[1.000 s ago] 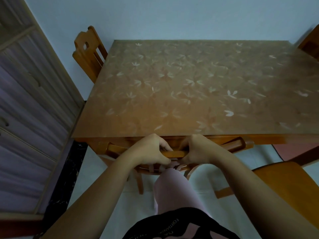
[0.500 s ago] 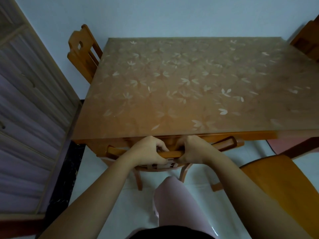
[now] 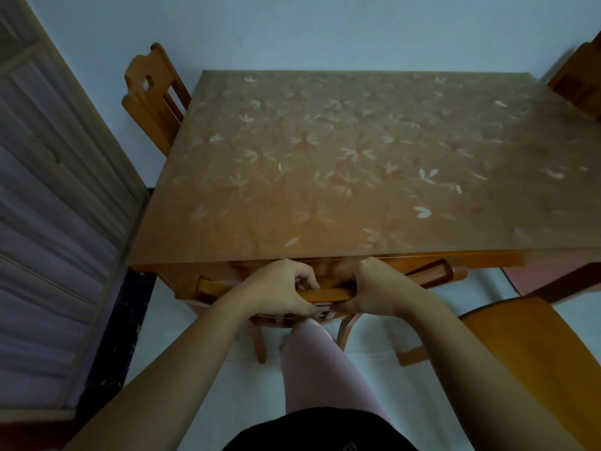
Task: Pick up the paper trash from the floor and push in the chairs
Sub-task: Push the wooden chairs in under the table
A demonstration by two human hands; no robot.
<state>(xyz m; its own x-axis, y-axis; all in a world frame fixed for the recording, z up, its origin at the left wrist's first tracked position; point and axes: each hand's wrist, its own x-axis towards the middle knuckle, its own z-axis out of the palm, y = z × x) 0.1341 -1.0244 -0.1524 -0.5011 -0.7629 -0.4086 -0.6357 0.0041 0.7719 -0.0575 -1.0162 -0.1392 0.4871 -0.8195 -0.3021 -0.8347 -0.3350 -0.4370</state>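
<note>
Both hands hold the top rail (image 3: 328, 292) of the near chair (image 3: 260, 336), which sits at the middle of the counter's (image 3: 325, 157) near edge with its back almost against that edge and its seat hidden beneath. The left hand (image 3: 279, 288) and right hand (image 3: 374, 284) sit close together on the rail, well inside its ends, each with fingers (image 3: 305, 281) curled over the top and wrapped round the wood; the thumbs lie on the underside, so both grips look closed and firm. The rail's long axis runs parallel to the near edge, slightly raised toward the right, and the push it calls for goes straight away from the person, across that axis. With the hands evenly spaced, neither is nearer; an equal shove should keep the chair from skewing. Little travel seems left before the back meets the edge. A second chair (image 3: 520, 346) stands off the near right corner, its seat fully out from under the counter and nearer the right hand, so it likely needs pushing in next. A far-left chair (image 3: 153, 92) stands at the far left corner and another far-right chair (image 3: 579, 83) at the far right corner. No paper trash shows on the visible floor (image 3: 201, 353); whether any lies out of view I cannot tell.
</note>
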